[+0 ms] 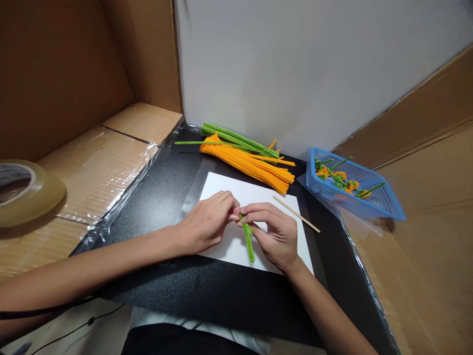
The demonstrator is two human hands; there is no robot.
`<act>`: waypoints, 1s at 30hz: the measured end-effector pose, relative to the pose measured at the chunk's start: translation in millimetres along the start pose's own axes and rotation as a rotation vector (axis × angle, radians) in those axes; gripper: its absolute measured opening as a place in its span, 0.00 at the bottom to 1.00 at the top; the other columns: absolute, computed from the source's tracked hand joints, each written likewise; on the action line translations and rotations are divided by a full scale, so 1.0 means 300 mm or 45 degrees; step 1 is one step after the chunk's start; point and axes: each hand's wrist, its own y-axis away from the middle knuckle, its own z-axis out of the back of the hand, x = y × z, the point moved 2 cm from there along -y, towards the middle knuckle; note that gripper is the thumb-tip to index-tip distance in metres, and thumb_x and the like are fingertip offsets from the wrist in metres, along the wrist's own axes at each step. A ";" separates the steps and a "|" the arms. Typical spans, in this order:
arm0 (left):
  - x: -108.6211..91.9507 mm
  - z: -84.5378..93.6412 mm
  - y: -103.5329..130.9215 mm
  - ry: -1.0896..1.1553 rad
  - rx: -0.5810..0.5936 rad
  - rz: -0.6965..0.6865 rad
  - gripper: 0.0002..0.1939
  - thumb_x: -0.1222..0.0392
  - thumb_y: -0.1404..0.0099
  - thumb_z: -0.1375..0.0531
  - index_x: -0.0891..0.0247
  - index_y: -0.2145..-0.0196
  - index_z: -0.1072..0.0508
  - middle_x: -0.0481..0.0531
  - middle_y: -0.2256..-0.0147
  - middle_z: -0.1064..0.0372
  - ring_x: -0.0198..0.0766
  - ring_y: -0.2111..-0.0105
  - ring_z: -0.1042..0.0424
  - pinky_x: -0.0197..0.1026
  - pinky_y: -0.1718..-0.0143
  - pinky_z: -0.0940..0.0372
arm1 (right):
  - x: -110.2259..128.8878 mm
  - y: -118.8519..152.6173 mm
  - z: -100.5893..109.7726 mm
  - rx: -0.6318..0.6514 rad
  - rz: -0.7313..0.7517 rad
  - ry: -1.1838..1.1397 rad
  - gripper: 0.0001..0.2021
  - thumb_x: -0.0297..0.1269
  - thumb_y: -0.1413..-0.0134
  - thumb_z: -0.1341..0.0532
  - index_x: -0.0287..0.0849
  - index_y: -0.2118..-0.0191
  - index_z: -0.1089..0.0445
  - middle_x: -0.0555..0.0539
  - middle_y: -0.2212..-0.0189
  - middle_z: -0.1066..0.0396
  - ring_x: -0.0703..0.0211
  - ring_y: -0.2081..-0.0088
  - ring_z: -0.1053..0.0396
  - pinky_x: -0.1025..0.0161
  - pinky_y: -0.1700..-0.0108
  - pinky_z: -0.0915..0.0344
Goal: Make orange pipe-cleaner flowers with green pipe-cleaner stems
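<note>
Over a white sheet of paper point(229, 246), my two hands meet at the top of a green pipe cleaner point(248, 244). Its fuzzy stem hangs down toward me, with a short bent piece beside it. My left hand point(210, 219) is closed, thumb and fingertips pinching at the upper end. From the other side my right hand point(275, 231) pinches the same end between thumb and fingers. The fingers hide most of what is at that end. A thin wooden stick point(296, 214) lies slanted on the paper's right side, just beyond my right hand.
Behind the paper lie bundles of orange pipe cleaners point(247, 165) and green pipe cleaners point(236, 137). A blue basket point(384, 202) at right holds several green-and-orange twisted pieces. A tape roll point(48, 192) rests on cardboard at left. A grey wall point(295, 74) stands behind the black table point(148, 197).
</note>
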 end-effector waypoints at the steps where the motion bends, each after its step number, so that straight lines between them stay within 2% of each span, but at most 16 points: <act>1: 0.002 0.001 -0.001 -0.035 -0.018 -0.030 0.04 0.66 0.28 0.49 0.62 0.63 0.37 0.52 0.64 0.32 0.38 0.66 0.33 0.39 0.67 0.39 | -0.004 0.000 0.001 0.004 -0.019 -0.017 0.10 0.21 0.47 0.33 0.46 0.64 0.22 0.47 0.64 0.22 0.57 0.61 0.23 0.60 0.57 0.26; 4: 0.013 0.010 -0.006 -0.102 -0.104 -0.140 0.05 0.64 0.27 0.47 0.63 0.63 0.34 0.52 0.66 0.30 0.37 0.68 0.32 0.38 0.69 0.38 | -0.018 0.000 0.007 0.015 -0.076 -0.039 0.10 0.22 0.48 0.31 0.46 0.64 0.21 0.47 0.64 0.22 0.57 0.61 0.24 0.59 0.57 0.26; 9: 0.029 0.030 -0.014 -0.077 -0.207 -0.427 0.04 0.63 0.29 0.41 0.64 0.59 0.28 0.53 0.66 0.25 0.36 0.66 0.28 0.38 0.65 0.33 | -0.028 0.001 0.014 -0.004 -0.122 -0.068 0.11 0.23 0.50 0.30 0.48 0.65 0.21 0.48 0.64 0.22 0.57 0.62 0.24 0.59 0.58 0.27; 13: 0.020 0.046 -0.016 -0.186 -0.333 -0.593 0.04 0.65 0.33 0.37 0.65 0.59 0.26 0.51 0.68 0.23 0.36 0.69 0.27 0.38 0.68 0.32 | -0.022 0.006 0.013 -0.030 -0.127 -0.109 0.11 0.23 0.49 0.30 0.49 0.65 0.21 0.48 0.64 0.22 0.57 0.62 0.24 0.59 0.58 0.27; 16: 0.007 0.056 -0.017 -0.286 -0.362 -0.690 0.03 0.65 0.33 0.37 0.64 0.60 0.26 0.50 0.69 0.22 0.35 0.71 0.26 0.37 0.69 0.31 | -0.016 0.009 0.010 -0.057 -0.128 -0.122 0.11 0.23 0.49 0.30 0.48 0.65 0.21 0.48 0.64 0.22 0.58 0.62 0.24 0.59 0.59 0.27; 30: 0.003 0.047 -0.010 -0.212 -0.422 -0.603 0.04 0.65 0.37 0.36 0.63 0.63 0.24 0.49 0.71 0.21 0.35 0.72 0.24 0.37 0.71 0.29 | -0.007 0.010 0.006 -0.044 -0.108 -0.096 0.14 0.20 0.52 0.29 0.49 0.64 0.20 0.49 0.64 0.21 0.58 0.62 0.24 0.60 0.59 0.26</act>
